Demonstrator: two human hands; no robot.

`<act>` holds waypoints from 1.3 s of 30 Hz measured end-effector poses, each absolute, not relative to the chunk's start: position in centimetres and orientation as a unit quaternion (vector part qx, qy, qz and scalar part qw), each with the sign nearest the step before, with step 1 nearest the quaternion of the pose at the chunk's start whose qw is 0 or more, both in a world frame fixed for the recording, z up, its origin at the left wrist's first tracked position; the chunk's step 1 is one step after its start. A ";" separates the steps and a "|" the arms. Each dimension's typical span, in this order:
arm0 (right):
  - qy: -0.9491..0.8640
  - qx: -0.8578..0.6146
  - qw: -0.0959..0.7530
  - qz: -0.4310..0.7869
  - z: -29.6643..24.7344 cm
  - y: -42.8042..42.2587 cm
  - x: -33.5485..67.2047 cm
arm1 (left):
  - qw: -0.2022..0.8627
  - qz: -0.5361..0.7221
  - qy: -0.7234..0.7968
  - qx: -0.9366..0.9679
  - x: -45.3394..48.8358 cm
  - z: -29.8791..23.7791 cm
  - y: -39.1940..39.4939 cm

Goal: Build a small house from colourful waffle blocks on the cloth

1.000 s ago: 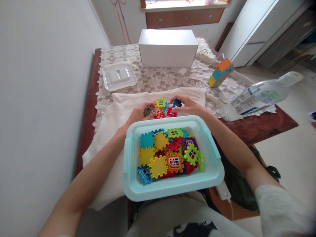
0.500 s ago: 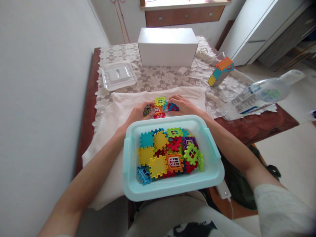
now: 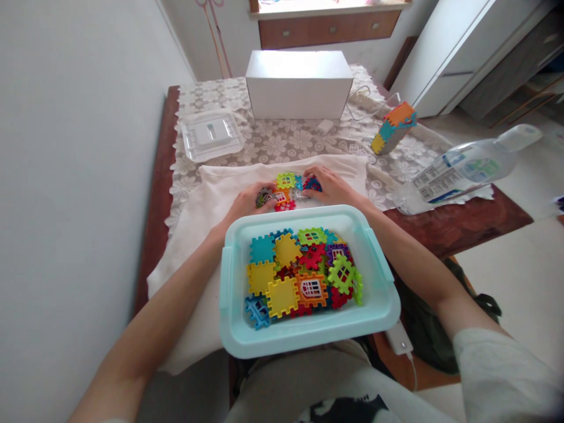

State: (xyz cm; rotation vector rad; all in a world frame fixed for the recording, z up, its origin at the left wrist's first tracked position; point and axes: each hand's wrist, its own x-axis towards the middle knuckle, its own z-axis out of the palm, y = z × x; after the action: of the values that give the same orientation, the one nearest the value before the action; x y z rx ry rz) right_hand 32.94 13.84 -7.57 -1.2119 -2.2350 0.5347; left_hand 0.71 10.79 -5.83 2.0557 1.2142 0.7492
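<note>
On the white cloth [image 3: 189, 235], my left hand [image 3: 247, 202] has its fingers closed around a dark grey-green building tile [image 3: 264, 197]. Beside it lie an orange window tile [image 3: 281, 195], a lime-green window tile [image 3: 286, 180] and a red tile [image 3: 285, 205], close together or joined. My right hand [image 3: 328, 183] grips a dark blue building tile [image 3: 312, 184] just right of a small light-blue tile [image 3: 298, 183]. Nearer my body stands a pale turquoise tub [image 3: 229, 282] of toothed tiles, among them a yellow tile [image 3: 282, 296].
A clear plastic lid [image 3: 211, 135] lies at the left on the lace tablecloth [image 3: 273, 141]. A white box [image 3: 297, 94] stands at the back. To the right are an assembled tile block [image 3: 393, 128] and a large clear bottle [image 3: 467, 170]. A wall [image 3: 88, 147] borders the table's left side.
My right hand has shifted slightly right with the dark blue tile, showing more of the light-blue tile. My left hand has hardly moved.
</note>
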 end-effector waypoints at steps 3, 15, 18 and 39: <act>-0.817 -0.466 0.280 0.193 -7.5 13.8 33.0 | 0.318 0.288 0.458 0.778 0.7 -5.9 10.8; -0.837 -0.446 0.273 0.160 -7.4 13.9 33.1 | 0.317 0.289 0.459 0.778 0.7 -6.0 10.7; -0.826 -0.454 0.287 0.171 -7.5 14.1 33.1 | 0.313 0.287 0.458 0.781 0.7 -6.0 10.7; -0.750 -0.415 0.430 0.282 -9.0 15.0 33.4 | 0.309 0.284 0.458 0.784 0.6 -6.0 10.8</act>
State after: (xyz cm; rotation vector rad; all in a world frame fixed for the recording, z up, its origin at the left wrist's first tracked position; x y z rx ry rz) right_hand 33.35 15.05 -9.02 -1.0364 -1.8721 0.7048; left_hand 0.62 10.79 -5.97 2.0708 1.2107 0.7498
